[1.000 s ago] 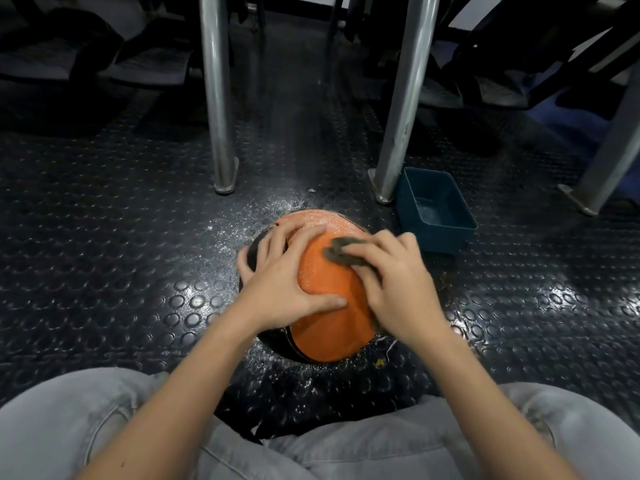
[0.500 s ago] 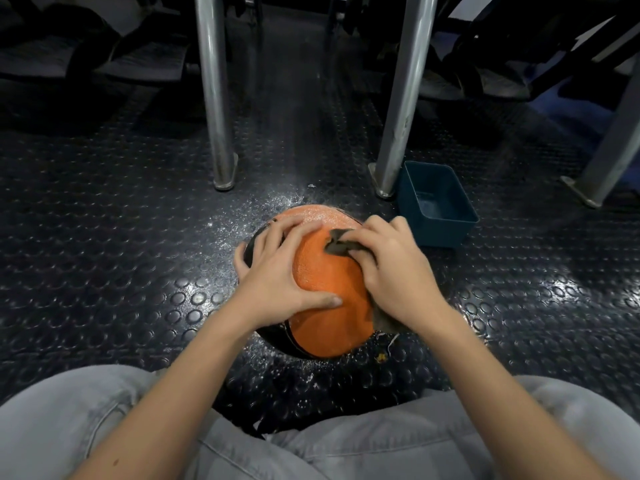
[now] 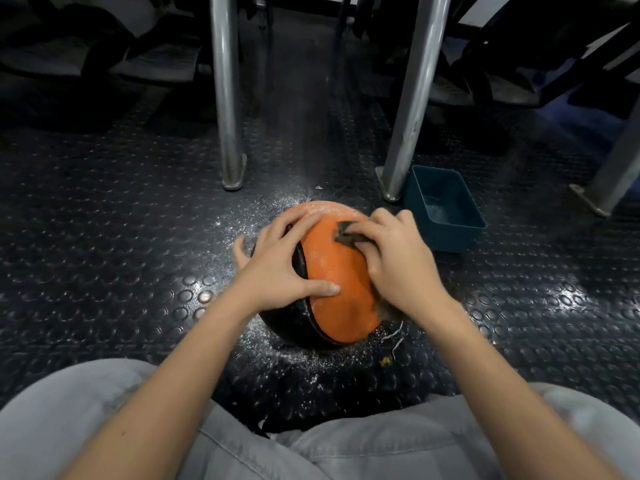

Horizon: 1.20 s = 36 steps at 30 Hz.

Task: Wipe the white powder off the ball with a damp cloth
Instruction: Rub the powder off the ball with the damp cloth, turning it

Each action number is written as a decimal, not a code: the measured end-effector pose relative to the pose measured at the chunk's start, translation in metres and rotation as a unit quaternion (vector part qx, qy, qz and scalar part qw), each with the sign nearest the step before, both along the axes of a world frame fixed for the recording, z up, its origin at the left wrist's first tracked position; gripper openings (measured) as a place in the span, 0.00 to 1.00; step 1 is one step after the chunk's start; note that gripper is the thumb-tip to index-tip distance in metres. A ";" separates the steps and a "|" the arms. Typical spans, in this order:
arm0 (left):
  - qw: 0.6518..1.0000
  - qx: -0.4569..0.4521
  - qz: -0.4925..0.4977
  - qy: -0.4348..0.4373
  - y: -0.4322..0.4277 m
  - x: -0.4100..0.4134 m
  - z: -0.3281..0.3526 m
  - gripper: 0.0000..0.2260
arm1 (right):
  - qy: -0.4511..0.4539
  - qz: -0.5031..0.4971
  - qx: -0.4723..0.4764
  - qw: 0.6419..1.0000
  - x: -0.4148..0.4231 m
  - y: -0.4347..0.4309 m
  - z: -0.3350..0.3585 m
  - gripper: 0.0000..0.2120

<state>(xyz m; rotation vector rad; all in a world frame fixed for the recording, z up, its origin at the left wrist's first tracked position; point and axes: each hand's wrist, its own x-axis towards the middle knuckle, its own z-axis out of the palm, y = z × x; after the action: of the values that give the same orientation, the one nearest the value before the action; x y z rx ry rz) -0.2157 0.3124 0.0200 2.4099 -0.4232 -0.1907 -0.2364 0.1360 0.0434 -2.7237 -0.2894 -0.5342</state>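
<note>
Right grip [image 3: 398, 265] pinching cloth [image 3: 346, 234] atop ball [image 3: 341, 292], left grip [image 3: 277, 268] spread open on ball

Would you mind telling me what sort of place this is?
Probably a gym or training room: black studded rubber flooring, metal frame legs, and an orange-and-black ball dusted with white powder.

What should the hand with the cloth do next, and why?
Probably the right hand should slide the cloth toward the far top of the ball: white powder shows there, nearer it looks clean, and the left hand steadies it.
</note>
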 end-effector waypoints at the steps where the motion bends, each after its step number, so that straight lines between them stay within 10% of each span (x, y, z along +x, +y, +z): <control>1: 1.000 -0.003 0.018 -0.013 -0.004 0.000 -0.001 0.46 | -0.025 0.017 -0.042 0.999 -0.005 0.009 0.001 0.10; 12: 0.997 0.032 -0.014 -0.063 -0.010 -0.003 -0.005 0.47 | 0.082 -0.118 0.071 0.987 0.019 -0.056 -0.012 0.13; 20: 0.995 0.033 0.019 -0.095 -0.028 -0.016 -0.014 0.46 | 0.001 0.028 -0.013 1.000 -0.013 -0.013 0.002 0.11; 27: 0.998 0.019 0.019 -0.065 -0.024 -0.009 -0.010 0.45 | 0.061 -0.105 0.076 0.990 0.004 -0.057 -0.012 0.12; 36: 0.998 -0.016 0.050 -0.030 -0.010 -0.004 -0.008 0.43 | -0.044 0.006 -0.044 0.998 -0.015 -0.013 -0.017 0.11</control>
<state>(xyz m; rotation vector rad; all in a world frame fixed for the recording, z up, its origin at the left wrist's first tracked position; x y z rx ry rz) -0.2197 0.3024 0.0116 2.4034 -0.3286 -0.0676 -0.2512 0.1227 0.0263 -2.7858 -0.3601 -0.6547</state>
